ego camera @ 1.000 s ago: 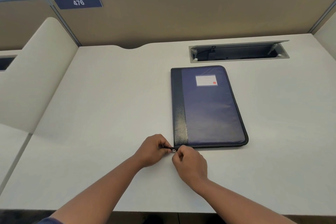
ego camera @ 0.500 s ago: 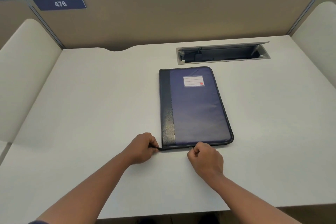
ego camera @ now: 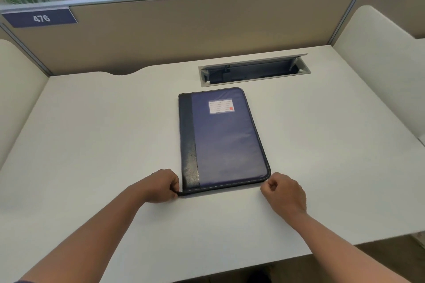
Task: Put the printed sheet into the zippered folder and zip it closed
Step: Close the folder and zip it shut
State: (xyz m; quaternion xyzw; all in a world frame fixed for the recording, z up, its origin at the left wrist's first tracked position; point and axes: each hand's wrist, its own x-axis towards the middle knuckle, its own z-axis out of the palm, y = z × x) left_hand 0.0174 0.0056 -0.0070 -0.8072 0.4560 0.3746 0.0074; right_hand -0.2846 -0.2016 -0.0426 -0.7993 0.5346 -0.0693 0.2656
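A dark blue zippered folder (ego camera: 223, 140) with a black spine strip and a white label lies flat and closed on the white desk (ego camera: 96, 145). My left hand (ego camera: 161, 187) pinches the folder's near left corner at the zipper's end. At the near right corner, my right hand (ego camera: 284, 190) is closed in a fist, apparently on the zipper pull, which its fingers hide. No printed sheet is visible.
An open cable tray (ego camera: 254, 71) is recessed in the desk just behind the folder. A tan partition (ego camera: 184, 30) with the plate 476 closes the back. Cream side panels stand left and right (ego camera: 377, 71). The desk's front edge runs below my forearms.
My right hand has slid from the folder's near left corner along the near edge to the near right corner. My left hand has stayed at the left corner. The view shifted.
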